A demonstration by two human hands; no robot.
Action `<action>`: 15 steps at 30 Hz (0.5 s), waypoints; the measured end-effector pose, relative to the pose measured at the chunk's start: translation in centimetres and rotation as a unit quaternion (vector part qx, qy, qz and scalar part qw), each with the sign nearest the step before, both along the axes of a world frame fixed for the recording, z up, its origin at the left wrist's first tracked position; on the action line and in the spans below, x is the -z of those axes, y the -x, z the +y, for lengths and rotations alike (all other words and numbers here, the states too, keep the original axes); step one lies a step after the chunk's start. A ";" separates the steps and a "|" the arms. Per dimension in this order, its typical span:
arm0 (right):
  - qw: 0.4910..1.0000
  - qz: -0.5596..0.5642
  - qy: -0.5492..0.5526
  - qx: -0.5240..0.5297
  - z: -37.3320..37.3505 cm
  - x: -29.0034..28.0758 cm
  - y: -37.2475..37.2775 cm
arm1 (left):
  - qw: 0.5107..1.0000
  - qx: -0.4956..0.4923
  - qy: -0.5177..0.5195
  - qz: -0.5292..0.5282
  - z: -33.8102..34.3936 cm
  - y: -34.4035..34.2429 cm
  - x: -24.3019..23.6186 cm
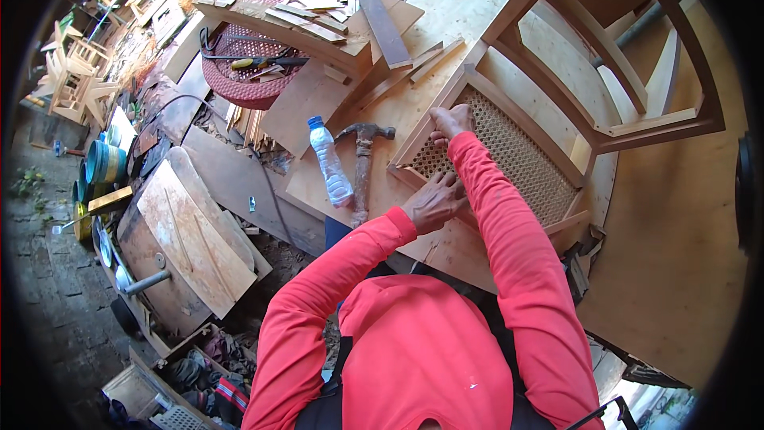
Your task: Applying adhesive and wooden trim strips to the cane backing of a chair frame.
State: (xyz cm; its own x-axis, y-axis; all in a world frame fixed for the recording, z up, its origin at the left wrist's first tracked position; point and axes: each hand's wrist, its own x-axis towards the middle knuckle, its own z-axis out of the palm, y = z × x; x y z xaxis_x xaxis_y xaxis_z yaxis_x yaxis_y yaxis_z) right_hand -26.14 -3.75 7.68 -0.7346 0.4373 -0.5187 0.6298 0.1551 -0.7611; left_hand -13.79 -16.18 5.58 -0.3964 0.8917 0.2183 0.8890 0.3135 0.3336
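A wooden chair point(516, 87) with a woven cane seat panel point(525, 161) rests on the plywood worktop in front of me. My right hand point(452, 123) is over the seat's left part, its fingers closed in a fist or pinch; whatever they hold is too small to make out. Lower down, my left hand point(434, 202) lies at the near edge of the seat frame, fingers bent together against the rail. A claw hammer point(363, 167) with a worn handle lies left of the seat. Beside it is a clear plastic bottle point(329, 163) with a blue cap.
Wood offcuts point(385, 28) and a thick wooden beam point(278, 32) lie beyond the bottle. Behind them stands a red woven round table point(239, 87) carrying strips and tools. Curved boards point(191, 231) and paint buckets point(103, 161) are at left; a large plywood sheet point(668, 263) is at right.
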 end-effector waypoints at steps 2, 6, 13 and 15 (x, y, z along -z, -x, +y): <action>1.000 -0.001 -0.013 0.003 0.2 0.3 0.0 | 1.000 0.004 -0.015 0.014 0.1 -0.4 -0.2; 0.999 0.005 -0.041 0.009 -0.7 -0.5 -0.2 | 1.000 -0.007 0.006 0.022 0.0 -1.8 -0.3; 0.997 -0.032 -0.058 -0.026 -0.7 -2.0 -0.2 | 0.998 -0.004 -0.038 0.050 0.9 -3.9 -1.1; 0.997 -0.035 -0.059 -0.025 -0.8 -2.5 -0.2 | 0.999 -0.001 -0.018 0.029 0.9 -4.1 -1.5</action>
